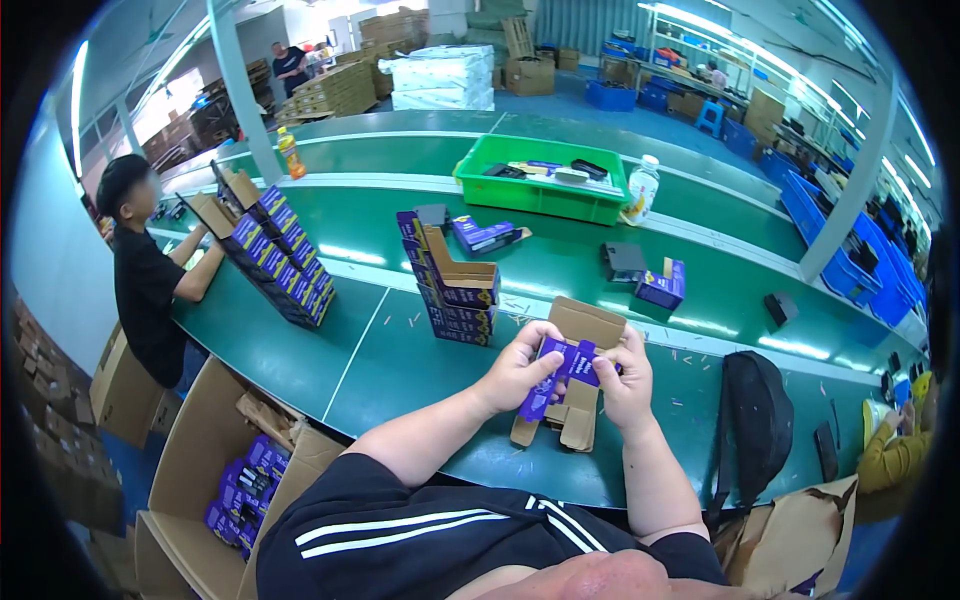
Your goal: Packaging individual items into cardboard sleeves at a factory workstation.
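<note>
Between my two hands is a purple printed cardboard box, partly unfolded, with brown inner flaps spread above and below it. My left hand grips its left side, thumb on the purple face. On the opposite side my right hand pinches the box near its right edge. Just beyond my left hand stands a stack of open-topped purple boxes. A black device and a small purple box lie farther off on the green table.
A green bin of parts and a white bottle stand across the table. At right lies a black bag. A carton holding purple boxes is at lower left. A co-worker stands left beside stacked boxes.
</note>
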The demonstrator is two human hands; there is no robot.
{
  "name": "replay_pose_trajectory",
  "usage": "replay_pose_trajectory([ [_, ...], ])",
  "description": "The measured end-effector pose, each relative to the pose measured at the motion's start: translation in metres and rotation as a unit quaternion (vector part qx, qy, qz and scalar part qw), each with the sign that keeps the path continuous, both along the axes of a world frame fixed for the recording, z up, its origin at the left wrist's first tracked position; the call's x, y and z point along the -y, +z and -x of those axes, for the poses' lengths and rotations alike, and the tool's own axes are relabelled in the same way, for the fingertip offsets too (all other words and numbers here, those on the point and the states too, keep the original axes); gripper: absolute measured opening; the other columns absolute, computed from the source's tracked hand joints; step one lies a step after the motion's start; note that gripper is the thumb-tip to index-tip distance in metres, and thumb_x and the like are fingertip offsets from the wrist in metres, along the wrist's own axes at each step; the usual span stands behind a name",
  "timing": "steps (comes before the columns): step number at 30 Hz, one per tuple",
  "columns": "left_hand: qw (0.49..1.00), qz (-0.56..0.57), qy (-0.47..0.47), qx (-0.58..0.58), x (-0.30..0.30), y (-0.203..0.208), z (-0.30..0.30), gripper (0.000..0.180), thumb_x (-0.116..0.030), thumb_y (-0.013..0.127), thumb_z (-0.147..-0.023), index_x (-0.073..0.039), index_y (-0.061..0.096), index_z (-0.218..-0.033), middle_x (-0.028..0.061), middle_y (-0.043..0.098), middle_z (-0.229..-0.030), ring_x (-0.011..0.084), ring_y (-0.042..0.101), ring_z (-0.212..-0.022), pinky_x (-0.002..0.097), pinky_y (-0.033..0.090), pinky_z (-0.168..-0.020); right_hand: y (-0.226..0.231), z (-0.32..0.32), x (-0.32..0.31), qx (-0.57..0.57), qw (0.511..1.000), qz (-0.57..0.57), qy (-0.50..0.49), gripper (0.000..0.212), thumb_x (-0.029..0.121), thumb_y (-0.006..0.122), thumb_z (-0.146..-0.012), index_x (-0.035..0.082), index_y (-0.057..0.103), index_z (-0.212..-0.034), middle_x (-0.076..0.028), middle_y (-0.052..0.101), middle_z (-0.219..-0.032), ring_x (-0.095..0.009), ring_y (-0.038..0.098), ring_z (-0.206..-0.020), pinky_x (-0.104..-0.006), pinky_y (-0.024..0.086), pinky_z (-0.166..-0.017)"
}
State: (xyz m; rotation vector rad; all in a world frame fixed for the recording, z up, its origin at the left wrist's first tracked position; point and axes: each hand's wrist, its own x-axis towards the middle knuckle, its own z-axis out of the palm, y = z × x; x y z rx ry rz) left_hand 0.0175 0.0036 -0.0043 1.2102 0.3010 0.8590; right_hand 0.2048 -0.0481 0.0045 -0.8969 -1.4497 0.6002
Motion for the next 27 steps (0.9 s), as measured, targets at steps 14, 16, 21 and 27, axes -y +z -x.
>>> replay_pose_trajectory([
  [14, 0.997, 0.034, 0.065, 0.006, -0.01, -0.004, -0.023, 0.04, -0.006, 0.054, -0.092, -0.013, 0.034, -0.126, 0.0186, 0.053, -0.11, 0.0201, 0.062, -0.075, 0.0288, 0.055, -0.06, -0.01, -0.012, -0.008, -0.167, 0.983, 0.075, -0.008, 0.012, 0.008, 0.058, -0.089, 0.0, 0.062, -0.096, -0.014, 0.056, -0.116, -0.018, 0.056, -0.09, -0.0245, 0.043, -0.079],
  [16, 0.997, -0.013, 0.076, -0.017, -0.012, -0.009, -0.027, 0.045, -0.005, 0.054, -0.091, -0.013, 0.032, -0.129, 0.0192, 0.053, -0.112, 0.0206, 0.062, -0.077, 0.0287, 0.055, -0.061, -0.016, -0.022, -0.012, -0.165, 0.982, 0.095, 0.019, 0.013, 0.008, 0.057, -0.089, 0.001, 0.062, -0.099, -0.013, 0.057, -0.113, -0.017, 0.056, -0.09, -0.024, 0.043, -0.079],
  [21, 0.979, -0.162, 0.098, -0.079, -0.022, -0.019, -0.035, 0.061, -0.004, 0.055, -0.09, -0.013, 0.024, -0.141, 0.0209, 0.051, -0.118, 0.0212, 0.061, -0.086, 0.0278, 0.055, -0.064, -0.023, -0.048, -0.028, -0.173, 0.962, 0.172, 0.123, 0.02, 0.007, 0.057, -0.089, 0.002, 0.06, -0.109, -0.011, 0.061, -0.104, -0.014, 0.056, -0.087, -0.0225, 0.044, -0.08],
  [27, 0.991, -0.115, 0.04, -0.058, -0.024, -0.02, -0.033, 0.067, -0.004, 0.056, -0.089, -0.013, 0.021, -0.146, 0.0198, 0.052, -0.121, 0.0184, 0.06, -0.09, 0.0254, 0.054, -0.067, -0.026, -0.058, -0.033, -0.195, 0.933, 0.261, 0.151, 0.023, 0.006, 0.058, -0.089, 0.001, 0.064, -0.11, -0.011, 0.062, -0.109, -0.014, 0.058, -0.091, -0.023, 0.045, -0.084],
])
